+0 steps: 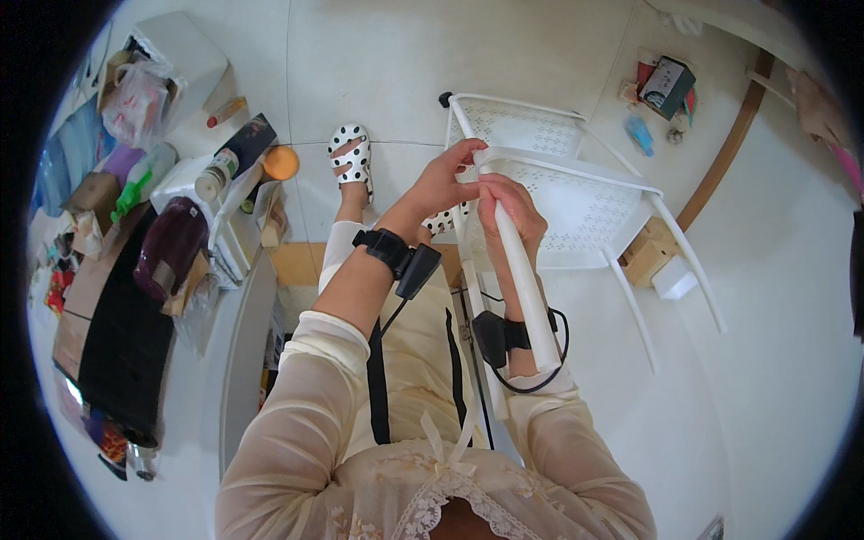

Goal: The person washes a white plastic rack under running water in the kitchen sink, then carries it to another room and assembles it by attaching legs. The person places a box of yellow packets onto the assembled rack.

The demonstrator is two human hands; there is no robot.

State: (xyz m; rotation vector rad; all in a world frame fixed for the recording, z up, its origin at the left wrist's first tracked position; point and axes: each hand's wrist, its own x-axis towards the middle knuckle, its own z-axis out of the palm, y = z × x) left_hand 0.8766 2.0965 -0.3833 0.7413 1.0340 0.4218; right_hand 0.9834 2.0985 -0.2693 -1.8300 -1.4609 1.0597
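Observation:
A white rack has two perforated trays, one at the back [533, 128] and one nearer me [574, 202], joined by white tubular legs [695, 263]. My left hand [442, 179] grips the near tray's left corner, its fingertips at the joint. Just right of it, my right hand [514, 209] is wrapped around a thick white tube [526, 290] by the same corner. That tube runs back over my right forearm towards me. Both hands hide most of the joint. A black foot [445, 99] caps one corner of the back tray.
At the left, a white counter [192, 398] holds a dark purple bottle [172, 246], a green-nozzled spray bottle [138, 185] and boxes. An orange round object [281, 163] lies by them. A dark green box [667, 84] and a wooden box [648, 253] are on the right.

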